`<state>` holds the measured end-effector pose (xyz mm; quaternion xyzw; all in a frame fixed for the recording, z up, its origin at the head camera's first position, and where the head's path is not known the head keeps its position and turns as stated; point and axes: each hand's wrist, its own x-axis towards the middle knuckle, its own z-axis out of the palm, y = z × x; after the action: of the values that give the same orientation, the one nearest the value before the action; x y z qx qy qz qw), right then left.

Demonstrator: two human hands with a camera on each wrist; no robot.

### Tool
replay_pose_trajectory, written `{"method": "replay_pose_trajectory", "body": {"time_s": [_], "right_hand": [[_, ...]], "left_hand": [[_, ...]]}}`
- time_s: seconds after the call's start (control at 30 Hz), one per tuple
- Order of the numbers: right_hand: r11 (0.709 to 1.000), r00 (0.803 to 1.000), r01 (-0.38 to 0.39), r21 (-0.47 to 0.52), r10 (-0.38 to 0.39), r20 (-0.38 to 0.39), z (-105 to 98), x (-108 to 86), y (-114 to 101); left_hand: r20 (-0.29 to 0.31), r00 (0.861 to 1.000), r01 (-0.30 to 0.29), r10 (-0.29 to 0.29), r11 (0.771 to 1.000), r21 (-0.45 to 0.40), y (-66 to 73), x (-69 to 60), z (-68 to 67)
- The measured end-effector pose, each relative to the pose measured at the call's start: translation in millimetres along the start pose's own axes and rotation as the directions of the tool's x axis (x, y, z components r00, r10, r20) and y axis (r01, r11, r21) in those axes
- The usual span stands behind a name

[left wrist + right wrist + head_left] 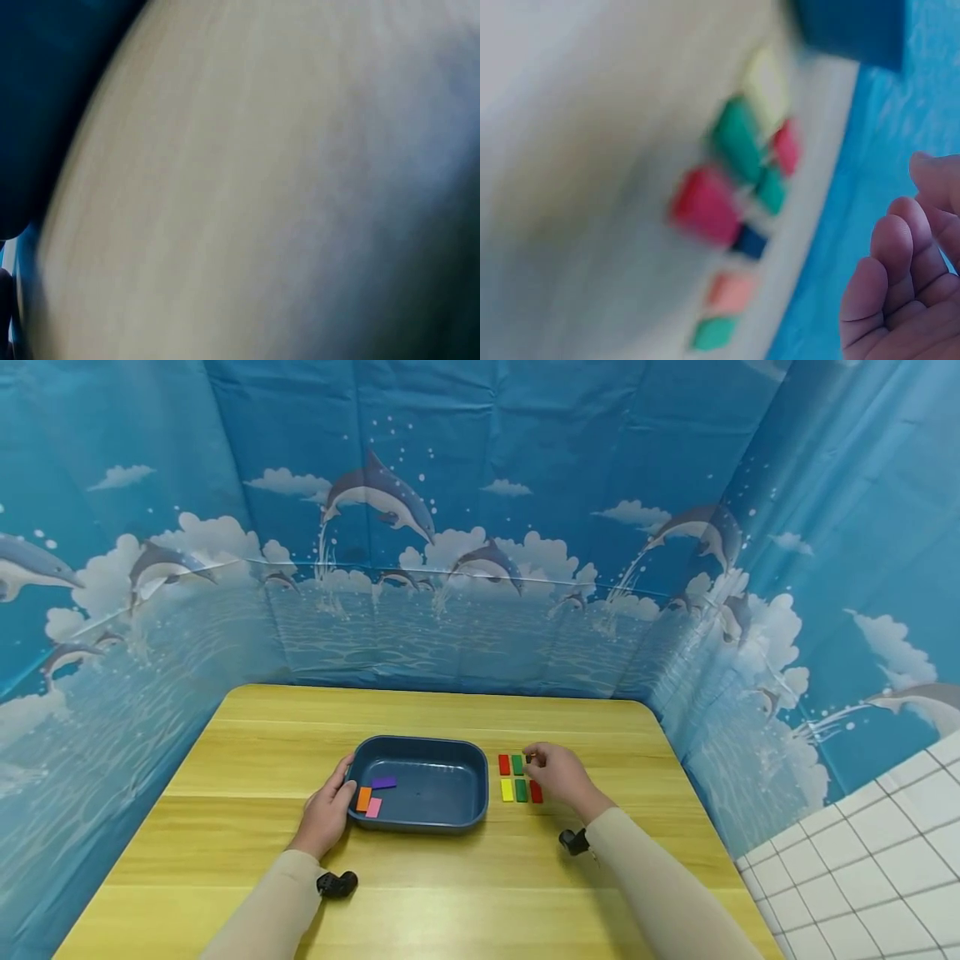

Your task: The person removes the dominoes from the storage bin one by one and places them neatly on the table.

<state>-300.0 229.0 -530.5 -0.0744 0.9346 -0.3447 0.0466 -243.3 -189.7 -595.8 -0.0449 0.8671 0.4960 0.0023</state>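
Observation:
My left hand (324, 814) grips the left rim of a dark blue plastic tray (420, 828), thumb over the edge and fingers along the outside wall. An orange tile (363, 799), a pink tile (373, 807) and a purple tile (384, 782) lie in the tray. Right of it, small coloured tiles stand in two rows, among them a yellow tile (507, 790) and a green tile (517, 765). Over their right part hovers my right hand (561, 774), fingers loosely bent, near a dark tile (750, 241). No held tile shows. The hand hides some tiles in the head view.
The yellow wood-grain table (427, 893) carries everything. A blue dolphin-print curtain (465, 635) hangs round its back and sides. White tiles (862, 852) cover a surface at the lower right. In the left wrist view the tray wall (52, 90) and table are blurred.

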Motion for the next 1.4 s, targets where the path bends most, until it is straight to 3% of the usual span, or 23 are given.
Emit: {"method": "replay_pose_trajectory", "body": {"time_s": [0.3, 0.47, 0.67, 1.07, 1.4], "right_hand": [[0.988, 0.985, 0.155, -0.014, -0.153, 0.078, 24, 21.1, -72], [0.978, 0.968, 0.21, -0.019, -0.205, 0.146, 41, 32.2, -109], [0.97, 0.949, 0.241, -0.041, -0.226, 0.22, 68, 44.6, -139], [0.951, 0.919, 0.282, -0.127, -0.229, 0.321, 118, 67.0, -168], [0.937, 0.904, 0.286, -0.201, -0.194, 0.382, 144, 87.7, -169]], "left_hand": [[-0.02, 1.0, -0.017, 0.017, 1.0, 0.007, 5.0, 0.3, -3.2], [-0.03, 0.999, -0.024, 0.024, 1.0, 0.008, 5.0, 1.7, -4.0], [-0.046, 0.998, -0.038, 0.038, 0.999, 0.001, 4.1, 2.8, -2.6], [-0.04, 0.999, -0.005, 0.005, 1.0, -0.002, -1.1, 2.7, 2.6], [-0.061, 0.998, -0.021, 0.02, 1.0, -0.013, -2.9, 3.9, 5.1]]}}
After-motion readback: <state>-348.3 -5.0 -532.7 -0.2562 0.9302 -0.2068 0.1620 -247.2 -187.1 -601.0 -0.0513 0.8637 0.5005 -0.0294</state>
